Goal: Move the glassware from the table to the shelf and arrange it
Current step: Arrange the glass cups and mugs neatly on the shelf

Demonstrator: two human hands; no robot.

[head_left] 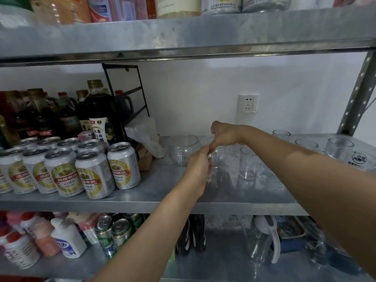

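Note:
Both my hands reach onto the middle metal shelf [162,192]. A small clear glass cup [220,156] stands there between them. My left hand [198,169] pinches the cup's handle side from the front. My right hand [224,135] bends down over it, fingertips at its rim and meeting the left fingers. A large clear mug [181,149] stands just left of the cup, and a straight tumbler [248,162] just right. Another glass rim behind my hands is mostly hidden. More clear glasses [306,144] [338,148] [281,135] and a printed one [364,159] stand further right.
Beer cans [91,171] fill the shelf's left front, with dark sauce bottles [97,110] and a black wire rack [126,94] behind. A crumpled plastic bag [146,135] lies beside the mug. The upper shelf edge [183,37] hangs low overhead. Below are cans, bottles and a glass jug [262,241].

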